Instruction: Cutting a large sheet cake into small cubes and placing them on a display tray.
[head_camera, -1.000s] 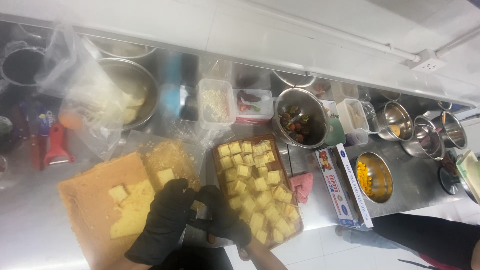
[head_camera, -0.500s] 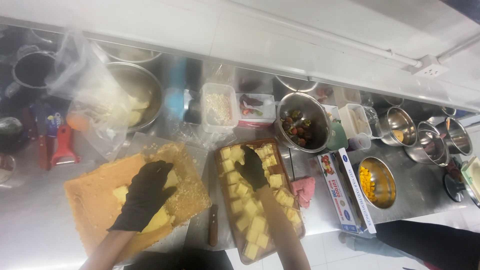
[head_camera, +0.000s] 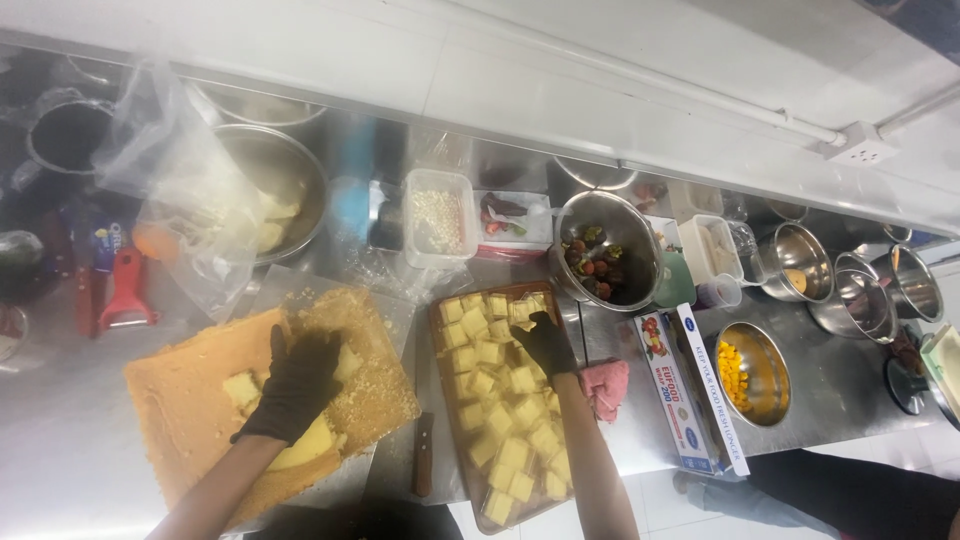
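Fingers of the left hand (head_camera: 295, 385) lie spread flat over yellow cake pieces (head_camera: 300, 440) on the orange board (head_camera: 180, 410), lower left, steadying them. Right hand (head_camera: 545, 340) pinches one cake cube (head_camera: 522, 312) on the wooden tray (head_camera: 440, 400), mid-frame, lining up rows.

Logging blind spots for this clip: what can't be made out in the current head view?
- Right hand: its fingertips lie among the yellow cubes on the wooden tray; whether it grips a cube is unclear.
- Left hand: its palm covers the cake pieces underneath.
- Knife: only the handle is seen clearly; the blade is lost in shadow.
- Plastic bag: glare hides its contents.
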